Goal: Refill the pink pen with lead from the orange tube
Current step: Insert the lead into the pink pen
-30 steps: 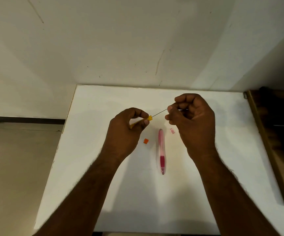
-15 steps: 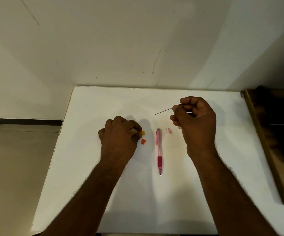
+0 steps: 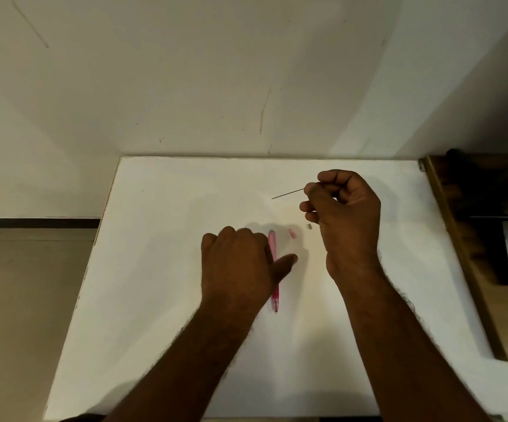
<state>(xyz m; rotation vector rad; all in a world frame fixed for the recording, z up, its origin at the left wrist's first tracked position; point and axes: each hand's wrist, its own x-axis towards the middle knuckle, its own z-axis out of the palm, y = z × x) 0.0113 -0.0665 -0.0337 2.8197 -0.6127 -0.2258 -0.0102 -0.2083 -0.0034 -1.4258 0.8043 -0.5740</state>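
Left hand [image 3: 240, 266] covers pink pen's [image 3: 274, 287] middle, hiding any grip.

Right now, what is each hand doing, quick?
Left hand: lowered over the pink pen, thumb out; whether it grips anything cannot be told.
Right hand: closed, pinching the lead.

Middle of slim pink plastic pen [image 3: 272, 242] hidden under left hand [image 3: 240, 266]; only top end and tip show. Orange tube not visible, possibly beneath left hand. Far end of thin dark lead [image 3: 287, 193] lost inside curled right hand [image 3: 342, 208]. Small pink piece [image 3: 291, 233] and tiny grey bit [image 3: 309, 226] on white surface [image 3: 161, 269] too small to identify. Both forearms cut off by bottom edge. Dark wooden furniture [image 3: 472, 239] cropped at right edge.
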